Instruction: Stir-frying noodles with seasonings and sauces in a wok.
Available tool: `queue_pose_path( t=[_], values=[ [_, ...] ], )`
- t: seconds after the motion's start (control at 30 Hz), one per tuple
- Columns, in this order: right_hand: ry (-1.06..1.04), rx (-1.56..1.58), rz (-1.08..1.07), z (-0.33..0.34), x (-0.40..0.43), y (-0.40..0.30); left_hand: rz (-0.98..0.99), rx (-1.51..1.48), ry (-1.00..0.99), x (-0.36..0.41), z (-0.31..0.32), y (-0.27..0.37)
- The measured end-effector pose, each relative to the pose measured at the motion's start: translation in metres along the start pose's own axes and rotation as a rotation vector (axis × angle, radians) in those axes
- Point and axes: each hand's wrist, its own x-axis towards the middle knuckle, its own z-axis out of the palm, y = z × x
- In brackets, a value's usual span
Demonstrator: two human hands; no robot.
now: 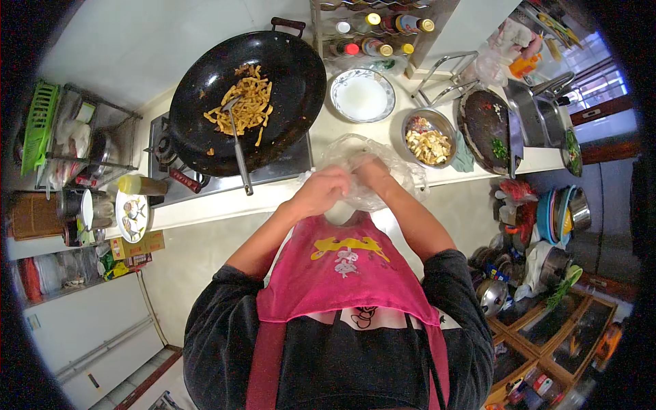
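Note:
A clear plastic bag (pixel 400 174) lies bunched at the counter's front edge, before the pink apron. My left hand (pixel 328 187) holds its left side with bent fingers. My right hand (pixel 370 169) reaches into or behind the film, so its fingers are partly hidden. Something whitish (pixel 339 211) shows below my left hand; what it is cannot be told. Beyond the bag stands a white plate (pixel 362 96) with a patterned rim. To the left, a black wok (pixel 292 77) holds browned strips of food (pixel 251 105) and a metal spatula (pixel 240 154).
A steel bowl (pixel 429 114) of chopped pale food stands right of the plate. Farther right, a cleaver (pixel 515 141) lies on a round chopping board (pixel 474 120) with chopped greens. Left are an oil bottle (pixel 146 185) and an oval plate (pixel 123 215). Bottles fill the rack (pixel 320 31) behind.

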Motion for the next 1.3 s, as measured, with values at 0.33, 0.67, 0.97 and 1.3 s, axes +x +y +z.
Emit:
queue_pose_path(
  t=[0.33,0.67,0.97,1.3],
  values=[
    [0.135,0.304,0.045,-0.067,-0.035,-0.017,-0.021,0.055,0.06,0.008,-0.003,-0.001],
    [0.275,1.271,0.398,-0.145,-0.063,-0.034,-0.036,0.054,0.146,-0.006,-0.012,0.014],
    [0.16,1.122,0.13,-0.256,0.031,-0.123,-0.428,-1.33,0.424,-0.125,-0.036,-0.024],
    [-0.163,0.824,-0.101,-0.183,0.248,-0.215,-0.545,-1.248,0.939,-0.144,-0.107,0.003]
  ],
)
